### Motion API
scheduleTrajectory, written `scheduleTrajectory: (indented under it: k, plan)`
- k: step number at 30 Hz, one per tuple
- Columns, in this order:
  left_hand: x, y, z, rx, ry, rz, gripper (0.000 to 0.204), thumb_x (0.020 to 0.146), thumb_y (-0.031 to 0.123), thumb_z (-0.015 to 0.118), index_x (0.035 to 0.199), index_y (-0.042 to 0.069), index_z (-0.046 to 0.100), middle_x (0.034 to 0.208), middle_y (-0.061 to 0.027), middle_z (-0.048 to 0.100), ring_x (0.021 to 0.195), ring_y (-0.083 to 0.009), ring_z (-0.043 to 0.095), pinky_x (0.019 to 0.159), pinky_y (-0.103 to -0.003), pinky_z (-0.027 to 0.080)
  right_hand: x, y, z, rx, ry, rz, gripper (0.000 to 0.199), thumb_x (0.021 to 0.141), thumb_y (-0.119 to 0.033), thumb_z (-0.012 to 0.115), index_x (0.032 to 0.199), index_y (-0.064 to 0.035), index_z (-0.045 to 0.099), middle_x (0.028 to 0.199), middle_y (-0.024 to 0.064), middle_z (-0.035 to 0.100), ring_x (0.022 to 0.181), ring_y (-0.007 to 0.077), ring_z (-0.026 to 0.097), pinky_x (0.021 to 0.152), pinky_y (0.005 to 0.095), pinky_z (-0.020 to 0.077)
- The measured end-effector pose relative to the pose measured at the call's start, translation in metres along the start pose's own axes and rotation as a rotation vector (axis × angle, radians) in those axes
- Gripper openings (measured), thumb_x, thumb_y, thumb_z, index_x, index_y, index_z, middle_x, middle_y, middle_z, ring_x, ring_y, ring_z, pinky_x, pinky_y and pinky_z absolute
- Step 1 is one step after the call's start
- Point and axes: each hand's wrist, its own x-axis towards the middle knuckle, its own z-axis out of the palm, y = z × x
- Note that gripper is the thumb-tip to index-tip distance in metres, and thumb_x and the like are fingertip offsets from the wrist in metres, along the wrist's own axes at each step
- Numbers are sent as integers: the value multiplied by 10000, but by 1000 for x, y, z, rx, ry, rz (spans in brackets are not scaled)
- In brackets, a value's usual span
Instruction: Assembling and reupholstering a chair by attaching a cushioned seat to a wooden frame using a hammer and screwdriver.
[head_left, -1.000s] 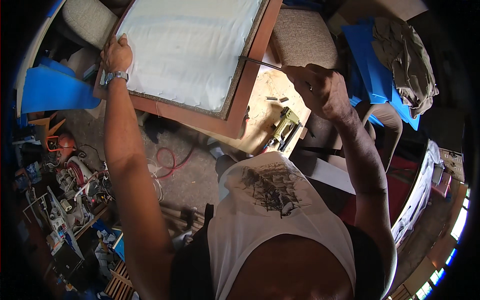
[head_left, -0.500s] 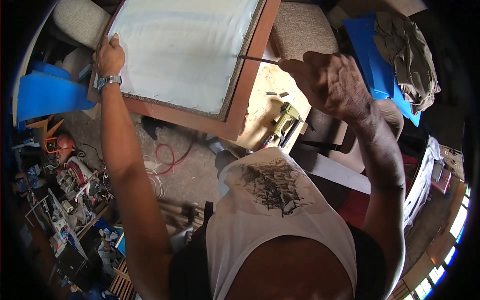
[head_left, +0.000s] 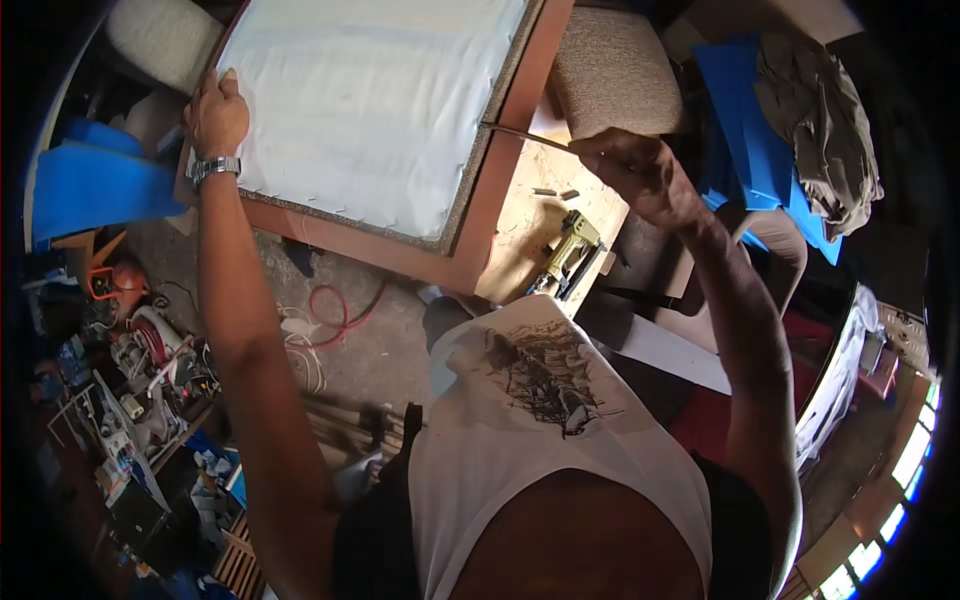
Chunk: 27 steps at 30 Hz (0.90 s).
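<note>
A wooden-framed panel [head_left: 430,262] with brown borders lies before me, its middle covered by white fabric [head_left: 360,110] stapled along a dark speckled strip. At its left edge my left hand [head_left: 217,118], with a metal-banded watch on the wrist, grips the side, thumb over the fabric. My right hand [head_left: 640,175] is closed round a thin, screwdriver-like tool [head_left: 530,136]. The tool's handle is hidden in the fist. Its tip touches the speckled strip at the fabric's right edge.
On the plywood tabletop [head_left: 520,220] below the panel lies a yellow-green staple gun [head_left: 572,240], with small dark staple strips [head_left: 556,193] close by. A brown cushion [head_left: 615,75] stands beyond. Blue sheets [head_left: 740,120] and a brown cloth [head_left: 820,130] are piled right. Tools clutter the left floor.
My right hand has moved slightly down, with the tool more tilted and its tip a little lower along the strip. My left hand stays on the panel's edge.
</note>
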Motion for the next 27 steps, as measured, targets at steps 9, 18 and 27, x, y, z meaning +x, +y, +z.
scheduleTrajectory:
  k: [9,18,27]
  plan:
    - [2,2,-11,-48,-25,-39,565,997,486,358,1424,135,477,1435,-158,504,1305,-410,452,1081,-533,356,-9,43,30,309,92,9,195,991,-93,599,1171,-56,666,767,-94,563,613,-3,469,564,169,415]
    - [-1,4,-17,-89,-32,-83,577,975,511,411,1415,144,483,1432,-177,493,1310,-436,431,1079,-568,339,-18,-27,-11,-336,174,-102,210,930,-109,637,1131,-78,691,886,79,734,781,151,704,679,264,559]
    - [-2,42,-60,-79,-74,-387,775,905,723,356,1394,144,518,1453,-171,473,1345,-405,398,1081,-566,320,2,-70,-19,-818,223,-208,158,937,-197,606,1063,-176,699,784,62,704,664,216,693,545,343,549]
